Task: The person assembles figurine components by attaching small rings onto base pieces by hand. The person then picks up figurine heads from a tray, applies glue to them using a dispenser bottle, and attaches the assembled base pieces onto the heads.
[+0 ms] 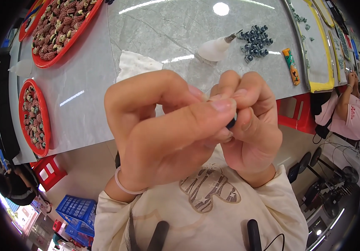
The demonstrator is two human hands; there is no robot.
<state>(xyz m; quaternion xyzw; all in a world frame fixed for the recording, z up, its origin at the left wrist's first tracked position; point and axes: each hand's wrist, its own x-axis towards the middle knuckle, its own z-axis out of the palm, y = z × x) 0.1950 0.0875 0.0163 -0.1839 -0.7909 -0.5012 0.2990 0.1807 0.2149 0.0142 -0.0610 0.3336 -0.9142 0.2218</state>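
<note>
Head view, both hands raised close to the camera, above the near edge of the grey marble-patterned table (pixel 88 83). Left hand (pixel 163 129) and right hand (pixel 251 125) are pressed together, fingers curled, and pinch a small dark rounded piece (pixel 232 122) between them; only a sliver of it shows between the left thumb tip and the right fingers. Its shape beyond that cannot be made out. A pale band circles the left wrist.

On the table behind the hands: a crumpled white cloth (pixel 136 65), a white squeeze bag with a metal nozzle (pixel 216 48), its tip just beside a cluster of small dark blue-grey round pieces (pixel 256 43). An orange tube (pixel 291 65) lies to their right. Round red trays of small brownish pieces (pixel 61 27) sit at the far left, and a yellow-rimmed tray (pixel 318 46) at the far right.
</note>
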